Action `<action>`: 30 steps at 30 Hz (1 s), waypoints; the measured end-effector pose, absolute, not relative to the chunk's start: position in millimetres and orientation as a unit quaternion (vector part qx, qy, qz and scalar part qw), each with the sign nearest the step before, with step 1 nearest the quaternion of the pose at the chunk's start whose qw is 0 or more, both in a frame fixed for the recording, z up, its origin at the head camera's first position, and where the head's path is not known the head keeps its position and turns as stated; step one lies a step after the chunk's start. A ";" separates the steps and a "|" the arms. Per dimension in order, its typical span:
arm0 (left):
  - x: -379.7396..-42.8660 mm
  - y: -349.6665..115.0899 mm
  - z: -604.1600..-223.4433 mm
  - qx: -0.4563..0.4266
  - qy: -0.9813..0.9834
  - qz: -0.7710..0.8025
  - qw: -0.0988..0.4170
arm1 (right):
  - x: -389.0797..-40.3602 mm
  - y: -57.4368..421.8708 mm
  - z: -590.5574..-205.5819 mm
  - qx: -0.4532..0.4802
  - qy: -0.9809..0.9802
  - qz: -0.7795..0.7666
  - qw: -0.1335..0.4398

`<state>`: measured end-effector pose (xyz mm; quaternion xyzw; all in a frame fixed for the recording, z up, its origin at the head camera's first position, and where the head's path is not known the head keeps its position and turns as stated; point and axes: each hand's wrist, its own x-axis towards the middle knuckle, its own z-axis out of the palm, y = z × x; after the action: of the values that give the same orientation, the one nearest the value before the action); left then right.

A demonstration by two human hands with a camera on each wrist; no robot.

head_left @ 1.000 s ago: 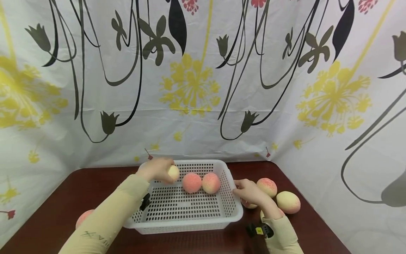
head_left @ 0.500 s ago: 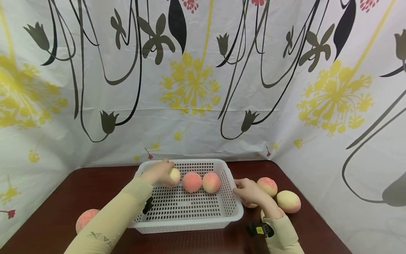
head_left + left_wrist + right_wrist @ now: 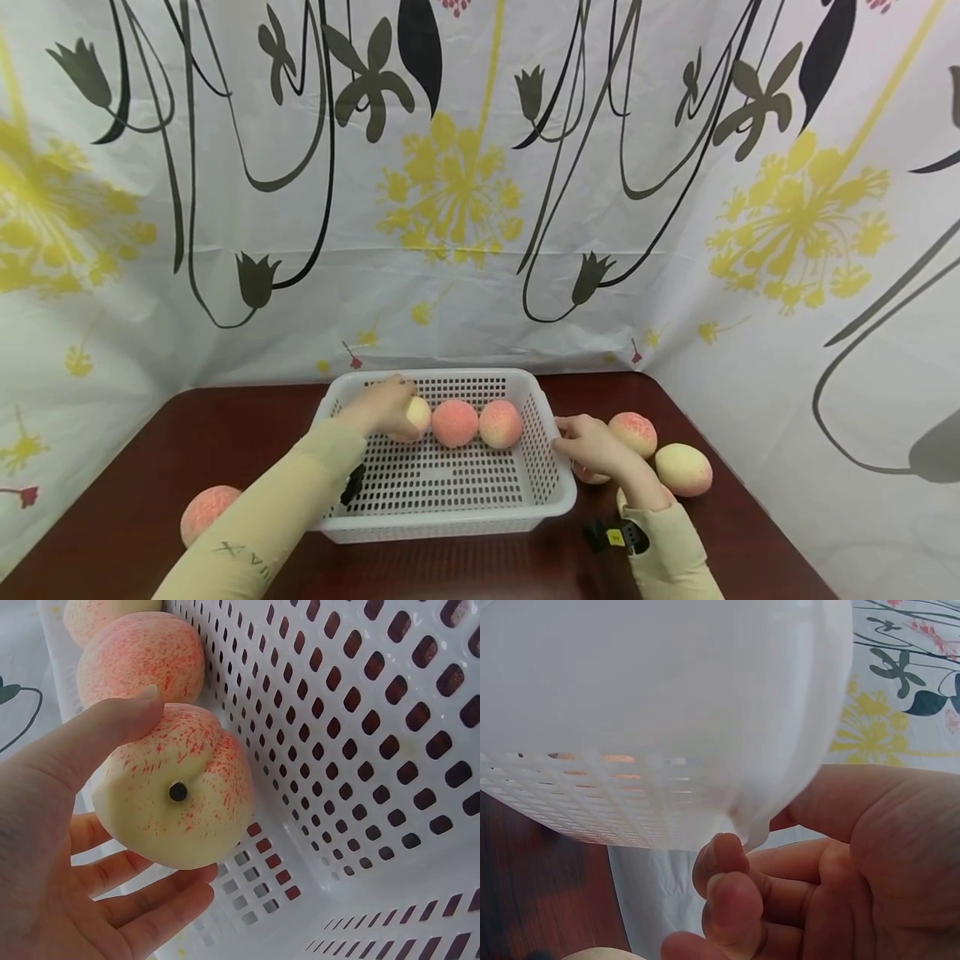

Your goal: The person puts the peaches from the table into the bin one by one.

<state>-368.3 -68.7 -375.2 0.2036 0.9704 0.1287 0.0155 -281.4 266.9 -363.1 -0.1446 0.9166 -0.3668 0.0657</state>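
Note:
A white perforated plastic basket (image 3: 442, 492) stands on the table. Inside its far left part, my left hand (image 3: 378, 408) holds a yellow-and-pink peach (image 3: 180, 806), thumb on top and fingers curled below. The dark stem pit of this peach faces the left wrist camera. Beside it, along the far side of the basket, sit a pinker peach (image 3: 455, 423) and another peach (image 3: 500, 424). At the basket's right rim, my right hand (image 3: 596, 447) pinches the edge; the right wrist view shows the rim (image 3: 810, 750) between thumb and fingers.
Right of the basket, by my right forearm, lie several peaches, among them a red-topped peach (image 3: 633, 433) and a yellowish peach (image 3: 683, 469). Left of it, a peach (image 3: 207, 512) is partly behind my left sleeve. A flowered white cloth (image 3: 450, 317) hangs behind the dark red table (image 3: 247, 433).
My left hand has lowered the peach slightly and moved it a little right, up to the row of peaches. The right hand stays on the rim. The head view has tilted up slightly.

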 end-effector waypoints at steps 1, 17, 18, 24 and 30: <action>-368.0 -68.5 -374.9 0.202 0.971 0.129 0.018 | -281.5 267.1 -362.7 -0.146 0.917 -0.365 0.065; -365.6 -67.2 -380.8 0.189 0.970 0.154 0.024 | -282.0 268.6 -361.6 -0.155 0.916 -0.364 0.060; -365.7 -67.3 -381.5 0.188 0.969 0.156 0.023 | -282.1 268.7 -361.5 -0.155 0.916 -0.365 0.059; -365.9 -66.1 -384.5 0.180 0.971 0.157 0.028 | -282.4 268.9 -361.2 -0.153 0.918 -0.361 0.059; -368.1 -64.9 -390.4 0.168 0.973 0.152 0.030 | -281.4 267.5 -362.2 -0.153 0.917 -0.362 0.064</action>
<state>-368.1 -64.9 -390.4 0.1684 0.9735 0.1519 0.0305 -281.4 267.5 -362.2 -0.1533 0.9175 -0.3615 0.0637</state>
